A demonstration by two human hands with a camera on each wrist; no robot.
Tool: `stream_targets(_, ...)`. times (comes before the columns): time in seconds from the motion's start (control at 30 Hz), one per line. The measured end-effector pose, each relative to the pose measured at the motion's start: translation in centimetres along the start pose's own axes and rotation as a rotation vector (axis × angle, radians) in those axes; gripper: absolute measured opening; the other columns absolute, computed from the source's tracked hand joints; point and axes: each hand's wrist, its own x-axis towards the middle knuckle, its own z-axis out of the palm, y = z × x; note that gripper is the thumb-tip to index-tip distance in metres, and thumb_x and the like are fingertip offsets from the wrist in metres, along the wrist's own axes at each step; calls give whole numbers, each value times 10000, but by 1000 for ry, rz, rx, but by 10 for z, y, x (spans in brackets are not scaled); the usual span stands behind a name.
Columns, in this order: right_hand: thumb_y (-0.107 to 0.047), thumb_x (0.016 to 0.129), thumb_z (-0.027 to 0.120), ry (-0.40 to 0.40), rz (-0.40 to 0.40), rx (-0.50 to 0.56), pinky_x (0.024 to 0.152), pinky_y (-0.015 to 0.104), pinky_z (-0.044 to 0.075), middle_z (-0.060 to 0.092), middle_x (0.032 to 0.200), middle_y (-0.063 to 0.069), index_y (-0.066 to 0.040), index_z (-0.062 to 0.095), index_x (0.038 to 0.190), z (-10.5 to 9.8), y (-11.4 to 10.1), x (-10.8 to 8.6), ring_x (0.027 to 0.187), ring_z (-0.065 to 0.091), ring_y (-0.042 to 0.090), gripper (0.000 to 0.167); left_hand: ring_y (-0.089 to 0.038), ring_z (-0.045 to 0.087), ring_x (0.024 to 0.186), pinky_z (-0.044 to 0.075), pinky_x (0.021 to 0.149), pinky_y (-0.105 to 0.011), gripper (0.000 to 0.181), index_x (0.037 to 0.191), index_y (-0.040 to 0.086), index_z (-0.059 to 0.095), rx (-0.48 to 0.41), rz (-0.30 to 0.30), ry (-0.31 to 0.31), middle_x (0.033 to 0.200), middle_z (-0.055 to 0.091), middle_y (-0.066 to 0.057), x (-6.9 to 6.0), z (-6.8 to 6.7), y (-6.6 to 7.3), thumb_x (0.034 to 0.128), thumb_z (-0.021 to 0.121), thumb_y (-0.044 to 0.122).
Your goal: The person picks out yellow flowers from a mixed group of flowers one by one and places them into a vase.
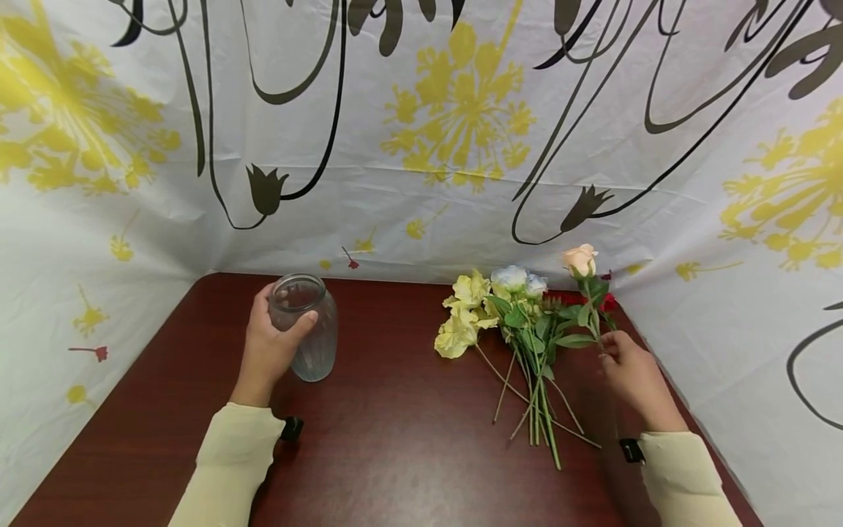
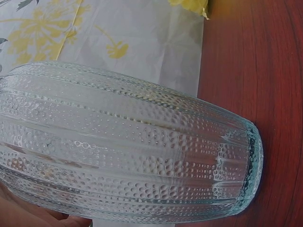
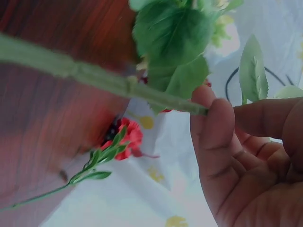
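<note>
At the left of the table my left hand [image 1: 270, 351] grips a clear glass vase [image 1: 317, 350] near its neck, thumb across the front. The left wrist view shows the vase's ribbed, dimpled side; whether its base touches the table I cannot tell. My right hand [image 1: 637, 377] pinches the stem [image 3: 99, 78] of a peach rose [image 1: 581, 260], which is upright with its bloom above the other flowers. Beside that hand lies a bunch of artificial flowers: yellow blooms [image 1: 459, 333], pale blue blooms [image 1: 516, 279] and, partly hidden, red ones. Their green stems [image 1: 536, 410] point toward me.
The dark reddish-brown table [image 1: 408, 439] is bordered at the back and sides by a white cloth [image 1: 369, 183] with yellow and grey floral prints. A red flower [image 3: 129, 137] with green leaves lies near the table's edge in the right wrist view.
</note>
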Motion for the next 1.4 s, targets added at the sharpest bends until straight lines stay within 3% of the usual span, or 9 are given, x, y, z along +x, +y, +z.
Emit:
stream_targets(0.4, -22, 993, 433, 49, 53, -31, 577, 415, 480, 607, 1068, 351, 126, 434, 1309, -4, 36, 7, 779, 641, 369, 349, -352, 451, 1247, 388, 988, -601, 755, 1485, 4, 321, -11, 12, 10, 1413, 420, -240, 3, 0, 1, 869, 719, 182)
stream_targets(0.67, -19, 902, 424, 132, 88, -106, 669, 540, 456, 607, 1035, 340, 128, 513, 1210, -13, 56, 12, 834, 583, 468, 353, -399, 434, 1269, 384, 977, -638, 773, 1506, 27, 300, -14, 12, 8, 1428, 422, -217, 3, 0, -1, 877, 713, 205)
stream_targets(0.93, -11, 906, 414, 96, 96, -110, 751, 592, 459, 577, 1116, 389, 155, 530, 1186, -11, 78, 15, 947, 557, 541, 346, -381, 448, 1261, 390, 981, -625, 770, 1498, 23, 313, -23, 18, 9, 1414, 436, -218, 3, 0, -3, 870, 724, 193)
stream_targets(1.23, -21, 901, 467, 87, 118, -109, 742, 587, 455, 612, 1022, 358, 139, 580, 1084, -1, 98, 18, 893, 571, 524, 268, -359, 453, 1266, 389, 1005, -590, 783, 1500, 42, 315, -20, -3, 12, 1413, 434, -204, 2, 0, -5, 858, 739, 192)
stream_targets(1.4, -17, 888, 466, 78, 124, -121, 744, 590, 456, 602, 1032, 364, 143, 563, 1100, -1, 102, 18, 899, 567, 528, 283, -384, 459, 1250, 395, 989, -605, 774, 1492, 18, 316, -20, 1, 14, 1404, 430, -230, 0, 1, -2, 860, 729, 186)
